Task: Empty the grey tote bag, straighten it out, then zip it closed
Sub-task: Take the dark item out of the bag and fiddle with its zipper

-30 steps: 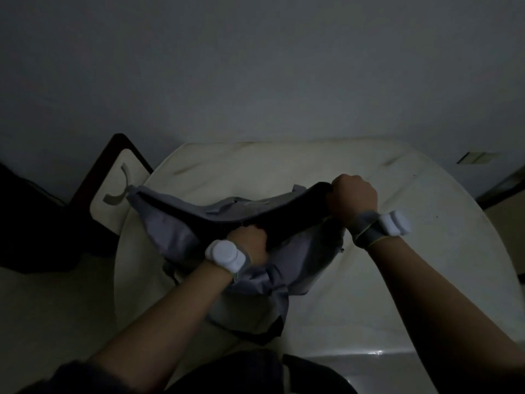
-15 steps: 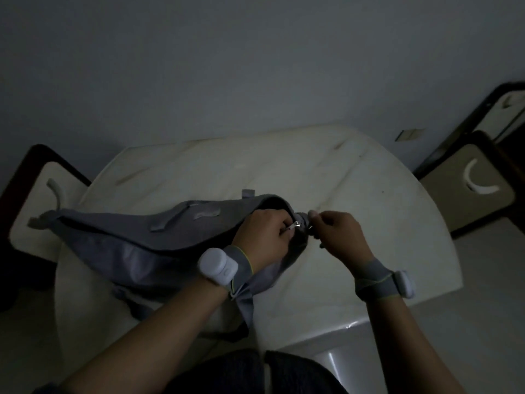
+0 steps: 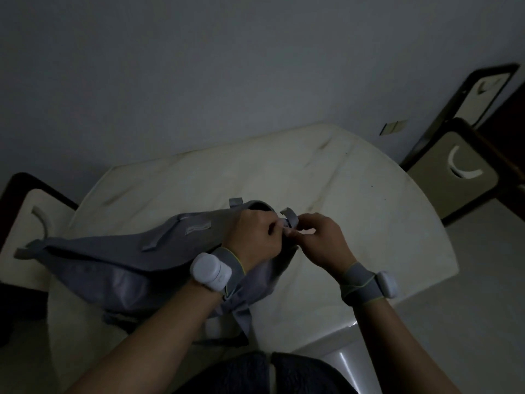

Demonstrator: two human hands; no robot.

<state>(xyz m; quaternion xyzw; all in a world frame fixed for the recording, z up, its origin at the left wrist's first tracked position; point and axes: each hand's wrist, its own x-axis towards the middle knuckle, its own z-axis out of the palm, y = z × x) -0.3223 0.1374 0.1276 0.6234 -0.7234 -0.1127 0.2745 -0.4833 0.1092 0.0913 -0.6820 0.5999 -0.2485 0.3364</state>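
Observation:
The grey tote bag (image 3: 119,263) lies lengthwise on the white table (image 3: 355,194), its left end hanging past the table's left edge. My left hand (image 3: 254,237) grips the bag's right end near the top seam. My right hand (image 3: 318,237) pinches something small at that same corner, beside a short grey tab (image 3: 291,218); the dim light hides whether it is the zipper pull. A strap hangs down at the near edge. Both wrists wear grey bands with white units.
A dark-framed chair (image 3: 454,172) with a pale seat stands at the table's right, and another chair (image 3: 25,211) is at the left, under the bag's end. A plain wall runs behind the table. The room is dim.
My right hand let go of the bag's top edge and came to its right corner. My left hand moved from the bag's middle to that corner. The bag now lies flatter.

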